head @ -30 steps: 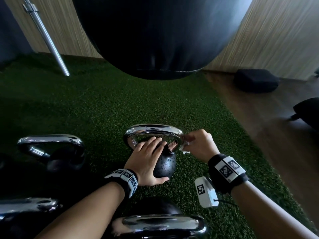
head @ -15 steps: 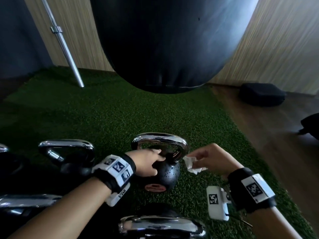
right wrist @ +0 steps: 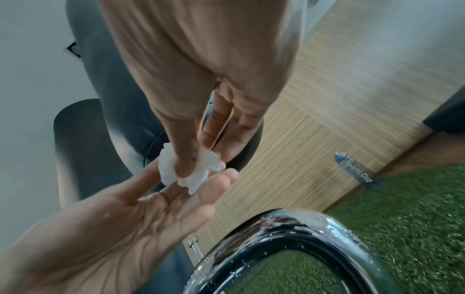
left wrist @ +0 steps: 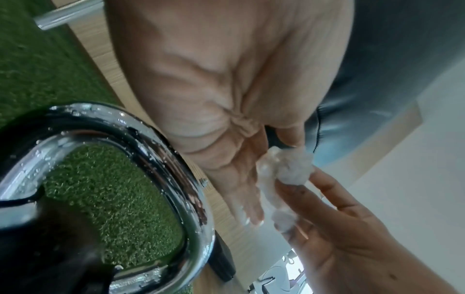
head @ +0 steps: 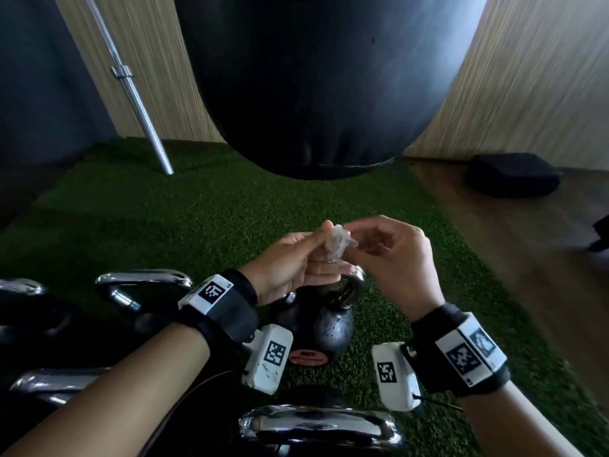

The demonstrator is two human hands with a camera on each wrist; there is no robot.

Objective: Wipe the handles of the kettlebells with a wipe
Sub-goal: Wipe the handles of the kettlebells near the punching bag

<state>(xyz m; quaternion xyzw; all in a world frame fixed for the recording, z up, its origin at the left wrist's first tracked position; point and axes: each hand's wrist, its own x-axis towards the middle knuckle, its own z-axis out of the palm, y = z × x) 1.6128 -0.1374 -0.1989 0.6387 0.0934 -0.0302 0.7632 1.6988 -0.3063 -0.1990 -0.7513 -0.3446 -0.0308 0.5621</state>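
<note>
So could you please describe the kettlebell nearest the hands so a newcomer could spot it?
Find the big black punching bag hanging over the green turf. On the turf directly below the two hands stands a small kettlebell. Unlike its neighbours, its speckled black body shows fully, with a red-rimmed base.

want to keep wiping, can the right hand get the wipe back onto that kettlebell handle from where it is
Probably yes. The right hand and left hand pinch the wipe together just above the kettlebell handle. Nothing lies between them, though the left hand covers the handle's left part.
</note>
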